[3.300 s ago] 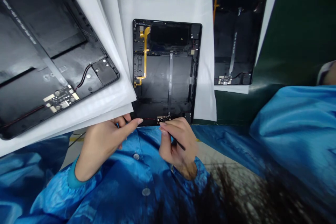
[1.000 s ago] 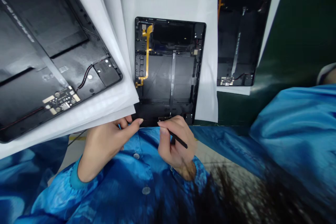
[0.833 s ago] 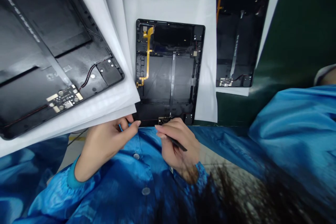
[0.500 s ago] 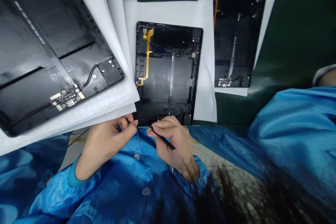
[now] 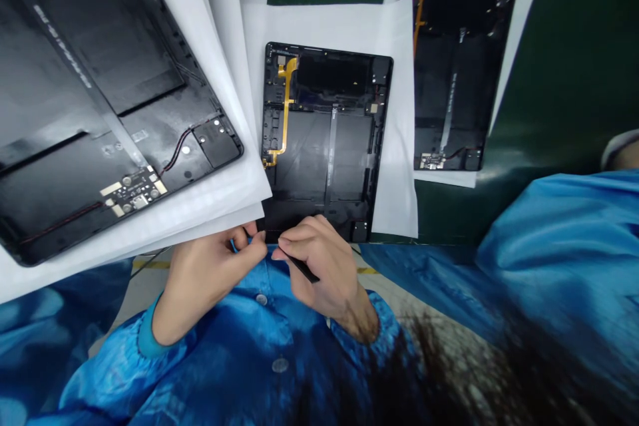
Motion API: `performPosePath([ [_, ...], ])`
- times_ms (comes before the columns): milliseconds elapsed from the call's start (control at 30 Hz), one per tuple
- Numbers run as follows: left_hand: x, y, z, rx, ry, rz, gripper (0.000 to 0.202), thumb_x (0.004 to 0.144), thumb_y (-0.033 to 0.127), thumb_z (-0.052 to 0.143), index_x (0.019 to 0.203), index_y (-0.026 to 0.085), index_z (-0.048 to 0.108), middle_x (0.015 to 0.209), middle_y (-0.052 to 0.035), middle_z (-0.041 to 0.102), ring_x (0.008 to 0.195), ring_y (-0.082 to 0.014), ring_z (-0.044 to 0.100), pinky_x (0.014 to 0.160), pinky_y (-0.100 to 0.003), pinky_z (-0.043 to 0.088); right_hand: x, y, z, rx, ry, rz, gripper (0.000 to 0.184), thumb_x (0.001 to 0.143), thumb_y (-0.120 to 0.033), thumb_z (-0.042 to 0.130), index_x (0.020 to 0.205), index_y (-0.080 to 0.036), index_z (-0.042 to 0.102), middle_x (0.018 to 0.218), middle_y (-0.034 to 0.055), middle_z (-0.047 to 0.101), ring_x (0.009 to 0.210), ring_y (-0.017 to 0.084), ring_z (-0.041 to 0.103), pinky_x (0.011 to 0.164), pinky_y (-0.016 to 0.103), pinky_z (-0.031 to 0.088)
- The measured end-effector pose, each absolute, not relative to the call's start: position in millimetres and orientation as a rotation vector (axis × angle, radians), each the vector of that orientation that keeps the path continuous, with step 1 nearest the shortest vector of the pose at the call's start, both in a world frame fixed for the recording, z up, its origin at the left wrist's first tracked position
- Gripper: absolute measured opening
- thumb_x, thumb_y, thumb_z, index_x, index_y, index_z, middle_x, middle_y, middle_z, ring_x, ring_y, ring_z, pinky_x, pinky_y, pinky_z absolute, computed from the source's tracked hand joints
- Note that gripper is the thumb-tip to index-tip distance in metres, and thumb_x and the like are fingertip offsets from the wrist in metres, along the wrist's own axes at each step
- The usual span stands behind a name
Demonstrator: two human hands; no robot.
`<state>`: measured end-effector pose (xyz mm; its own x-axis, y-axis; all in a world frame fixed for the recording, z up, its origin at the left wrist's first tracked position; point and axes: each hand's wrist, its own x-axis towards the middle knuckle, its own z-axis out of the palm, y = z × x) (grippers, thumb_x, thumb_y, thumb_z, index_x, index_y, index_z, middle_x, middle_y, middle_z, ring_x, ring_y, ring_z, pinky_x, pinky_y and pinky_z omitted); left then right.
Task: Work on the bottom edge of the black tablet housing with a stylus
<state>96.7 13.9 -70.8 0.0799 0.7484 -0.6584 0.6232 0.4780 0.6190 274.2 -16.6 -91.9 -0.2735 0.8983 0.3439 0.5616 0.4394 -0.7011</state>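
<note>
An opened black tablet shell lies on a white sheet in front of me, with a yellow flex cable along its left side. My right hand is closed on a thin black tool at the shell's near edge, covering the small board there. My left hand is pinched at the shell's near left corner, fingertips almost touching the right hand; whatever it grips is too small to name.
A larger opened shell on stacked white sheets overlaps from the left. Another opened shell on paper lies on the dark green surface at back right. A blue-sleeved arm of a neighbouring person fills the right.
My right hand with the tool has slid left along the shell's near edge, from over the small board towards my left hand's fingertips. The left hand has hardly moved.
</note>
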Motion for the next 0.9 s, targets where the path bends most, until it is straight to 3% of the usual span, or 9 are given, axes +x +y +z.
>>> performPosePath([
  [167, 97, 16, -73, 1.184, 1.591, 0.148, 0.039, 0.071, 0.061, 0.049, 0.069, 0.023, 0.061, 0.051, 0.002, 0.053, 0.054, -0.0141, 0.054, 0.052, -0.024, 0.039, 280, -11, -91, -1.194, -2.068, 0.653, 0.016, 0.093, -0.009, 0.058, 0.104, -0.02, 0.061, 0.085, 0.0021, 0.069, 0.071, 0.018, 0.062, 0.061, 0.035, 0.047],
  [333, 96, 16, -74, 1.198, 1.59, 0.152, 0.039, 0.07, 0.059, 0.048, 0.06, 0.022, 0.056, 0.058, 0.0005, 0.059, 0.056, -0.014, 0.056, 0.056, -0.026, 0.04, 284, -6, -94, -1.123, -2.129, 0.665, 0.017, 0.093, -0.009, 0.052, 0.102, -0.019, 0.062, 0.085, 0.0038, 0.069, 0.073, 0.019, 0.06, 0.061, 0.036, 0.047],
  [500, 98, 14, -72, 1.175, 1.612, 0.136, 0.036, 0.069, 0.057, 0.049, 0.068, 0.023, 0.062, 0.052, 0.0028, 0.055, 0.052, -0.0144, 0.053, 0.053, -0.025, 0.039, 290, -8, -98, -1.098, -2.116, 0.695, 0.026, 0.089, -0.006, 0.051, 0.107, -0.022, 0.061, 0.085, 0.0025, 0.068, 0.073, 0.02, 0.061, 0.061, 0.038, 0.05],
  [600, 99, 14, -71, 1.182, 1.612, 0.149, 0.036, 0.068, 0.056, 0.049, 0.06, 0.022, 0.057, 0.052, 0.0026, 0.054, 0.052, -0.0128, 0.052, 0.054, -0.024, 0.037, 294, -9, -97, -1.101, -2.064, 0.732, 0.031, 0.089, -0.002, 0.051, 0.11, -0.022, 0.059, 0.085, 0.0023, 0.068, 0.075, 0.019, 0.061, 0.062, 0.038, 0.051],
  [767, 99, 15, -72, 1.137, 1.632, 0.167, 0.042, 0.066, 0.058, 0.051, 0.048, 0.02, 0.047, 0.059, 0.0009, 0.058, 0.053, -0.0108, 0.051, 0.056, -0.024, 0.039, 296, -9, -98, -1.054, -2.074, 0.68, 0.025, 0.087, 0.002, 0.054, 0.104, -0.016, 0.06, 0.083, 0.0056, 0.065, 0.073, 0.019, 0.055, 0.059, 0.037, 0.049],
  [900, 100, 14, -74, 1.098, 1.66, 0.14, 0.041, 0.063, 0.061, 0.051, 0.053, 0.022, 0.053, 0.056, 0.002, 0.055, 0.053, -0.0114, 0.05, 0.055, -0.025, 0.038, 297, -10, -98, -1.088, -2.001, 0.7, 0.024, 0.089, 0.002, 0.055, 0.103, -0.017, 0.061, 0.082, 0.0039, 0.065, 0.072, 0.018, 0.056, 0.059, 0.035, 0.049],
])
